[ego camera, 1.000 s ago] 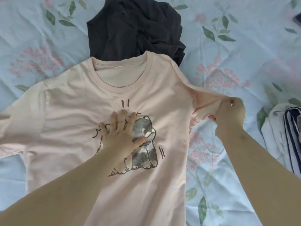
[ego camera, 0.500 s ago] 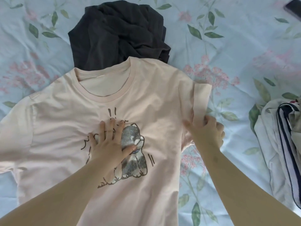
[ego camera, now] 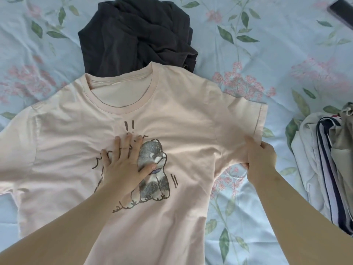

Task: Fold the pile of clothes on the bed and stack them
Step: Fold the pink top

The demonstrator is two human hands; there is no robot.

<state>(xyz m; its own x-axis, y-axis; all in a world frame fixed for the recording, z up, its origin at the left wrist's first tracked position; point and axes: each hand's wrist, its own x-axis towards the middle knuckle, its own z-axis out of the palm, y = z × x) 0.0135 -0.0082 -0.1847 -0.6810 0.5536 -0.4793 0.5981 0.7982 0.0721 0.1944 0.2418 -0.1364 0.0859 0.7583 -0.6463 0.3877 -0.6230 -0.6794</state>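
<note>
A: Where's the pink T-shirt [ego camera: 181,115]?
B: Centre frame, flat on the bed [ego camera: 286,54]. Left hand [ego camera: 124,163] presses its print, fingers spread; right hand [ego camera: 259,157] pinches the sleeve [ego camera: 246,119] hem.
A: Handling?
B: Light, limp cotton, I'd judge; take it by seams and hems.

Daylit pale-blue floral bedsheet [ego camera: 286,60]

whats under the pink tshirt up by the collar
The collar edge of the pink t-shirt overlaps the crumpled dark grey garment, which sticks out behind it. The floral bedsheet shows around the rest. How far the dark garment runs beneath is covered.
</note>
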